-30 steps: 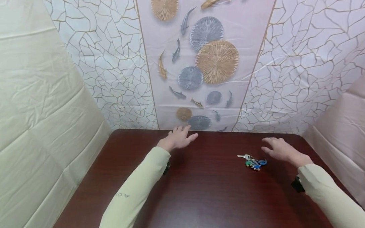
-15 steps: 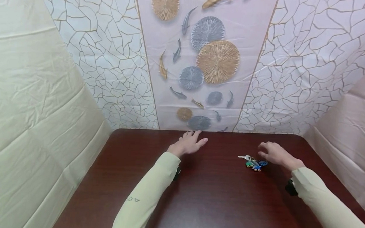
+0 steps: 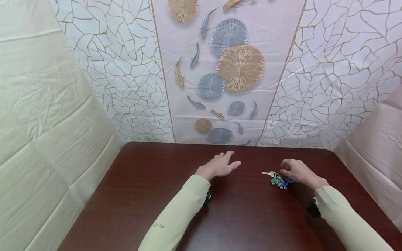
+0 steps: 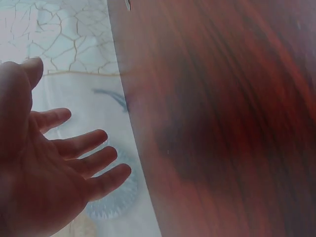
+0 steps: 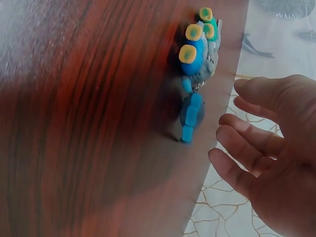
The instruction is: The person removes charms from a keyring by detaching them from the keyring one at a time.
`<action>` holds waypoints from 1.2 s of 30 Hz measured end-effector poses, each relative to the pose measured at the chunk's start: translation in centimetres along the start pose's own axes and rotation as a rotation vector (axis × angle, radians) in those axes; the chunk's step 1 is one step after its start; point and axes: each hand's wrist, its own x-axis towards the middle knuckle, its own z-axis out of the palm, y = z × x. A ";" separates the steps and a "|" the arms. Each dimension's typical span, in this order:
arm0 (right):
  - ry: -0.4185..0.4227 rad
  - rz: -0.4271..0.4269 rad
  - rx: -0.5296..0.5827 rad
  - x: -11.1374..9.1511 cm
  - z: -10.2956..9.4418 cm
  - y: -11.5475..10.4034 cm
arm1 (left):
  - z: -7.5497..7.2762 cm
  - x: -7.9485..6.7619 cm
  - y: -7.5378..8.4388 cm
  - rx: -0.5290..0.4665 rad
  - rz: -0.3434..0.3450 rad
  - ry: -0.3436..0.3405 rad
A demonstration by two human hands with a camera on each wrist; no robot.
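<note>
A silver key point(image 3: 269, 173) with several small rubbery figure charms point(image 3: 278, 182) in green, blue and grey lies on the dark red-brown table. Just behind and to the right of the charms, my right hand point(image 3: 299, 171) hovers, fingers loosely bent and holding nothing. The right wrist view shows the blue-and-yellow charms point(image 5: 193, 52) and a blue-edged grey charm point(image 5: 191, 116) in front of my right fingertips, apart from them. To the left of the key, my left hand point(image 3: 219, 165) is over the table with its fingers spread and nothing in its palm.
The wooden table point(image 3: 244, 220) reaches back to a patterned cloth backdrop point(image 3: 217, 102) with printed fish and round shapes. A cream cloth wall point(image 3: 48, 127) stands on the left and a pinkish cloth point(image 3: 384, 145) on the right.
My left hand has moved right and a little nearer across the table. The right hand has come left, closer to the key and charms, its fingers more bent. The key and charms look unmoved.
</note>
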 end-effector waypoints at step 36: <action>-0.158 0.105 0.039 1.7 1.5 0.5 | 7.0 1.8 6.7 -0.083 0.040 -0.033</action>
